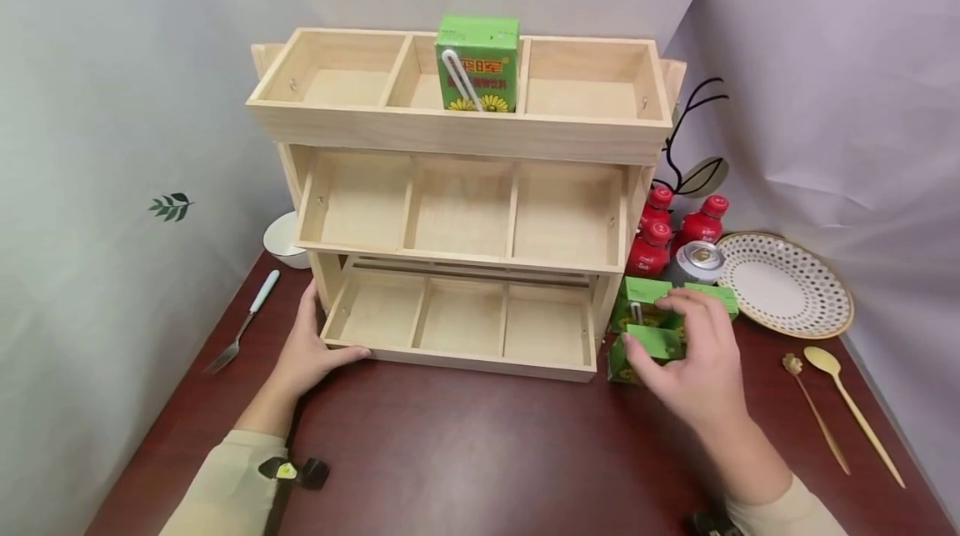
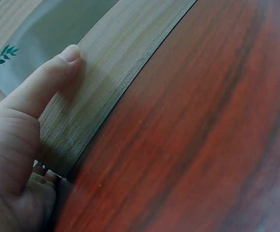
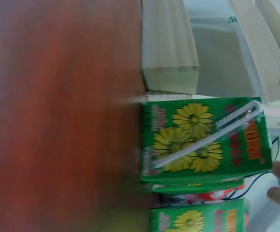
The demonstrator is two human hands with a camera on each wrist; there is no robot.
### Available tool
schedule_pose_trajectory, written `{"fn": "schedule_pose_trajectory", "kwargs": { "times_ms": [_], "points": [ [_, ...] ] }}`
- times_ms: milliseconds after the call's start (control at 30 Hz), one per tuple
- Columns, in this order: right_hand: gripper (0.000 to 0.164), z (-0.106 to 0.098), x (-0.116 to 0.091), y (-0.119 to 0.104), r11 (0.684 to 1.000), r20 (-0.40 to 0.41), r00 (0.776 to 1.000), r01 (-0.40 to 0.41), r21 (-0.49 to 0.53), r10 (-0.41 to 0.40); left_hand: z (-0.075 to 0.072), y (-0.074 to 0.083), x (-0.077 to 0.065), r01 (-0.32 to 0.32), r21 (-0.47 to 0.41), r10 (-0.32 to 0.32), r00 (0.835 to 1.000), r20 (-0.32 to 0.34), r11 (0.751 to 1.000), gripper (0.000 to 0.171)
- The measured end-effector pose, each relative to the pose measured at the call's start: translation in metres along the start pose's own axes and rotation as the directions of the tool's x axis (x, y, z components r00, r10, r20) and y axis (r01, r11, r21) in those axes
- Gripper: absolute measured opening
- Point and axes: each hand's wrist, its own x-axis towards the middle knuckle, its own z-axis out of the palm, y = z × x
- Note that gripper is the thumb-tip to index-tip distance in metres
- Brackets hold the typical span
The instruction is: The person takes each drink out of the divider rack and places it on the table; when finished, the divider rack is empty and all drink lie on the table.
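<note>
A three-tier wooden display rack (image 1: 450, 365) stands on the table. My left hand (image 1: 306, 353) grips its lower left corner; in the left wrist view the thumb lies on the front board (image 2: 96, 72) and the fingers go round the side. My right hand (image 1: 701, 361) hovers with parted fingers over several green drink cartons beside the rack's right end. The nearest carton (image 3: 203, 140), with yellow flowers and a white straw on its face, is apart from the fingers in the right wrist view. Another green carton (image 1: 480, 69) stands in the top tier's middle compartment.
Behind the cartons are red bottles (image 1: 649, 249) and a silver can (image 1: 697, 261). A dotted plate (image 1: 783, 282), a gold spoon (image 1: 855, 411) and a thin flower-tipped spoon (image 1: 817, 415) lie right. On the left are a white bowl (image 1: 283, 240) and a fork (image 1: 243, 323).
</note>
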Motion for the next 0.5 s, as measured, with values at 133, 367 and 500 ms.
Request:
{"fn": "schedule_pose_trajectory", "kwargs": {
  "times_ms": [133, 367, 500],
  "points": [
    [0.059, 0.001, 0.018, -0.006, 0.997, -0.037, 0.996, 0.077, 0.019, -0.077, 0.0, 0.001, 0.0, 0.008, 0.002, -0.008, 1.0, -0.002, 1.0, 0.133],
    [0.056, 0.001, 0.052, -0.023, 0.981, -0.045, 0.982, 0.188, 0.055, -0.185, 0.0, 0.002, 0.0, 0.015, -0.003, -0.015, 1.0, -0.003, 1.0, 0.132],
    [0.055, 0.001, 0.07, -0.029, 0.967, -0.048, 0.969, 0.245, 0.064, -0.242, 0.0, 0.002, -0.001, 0.018, 0.004, -0.018, 1.0, -0.006, 1.0, 0.132]
  ]
}}
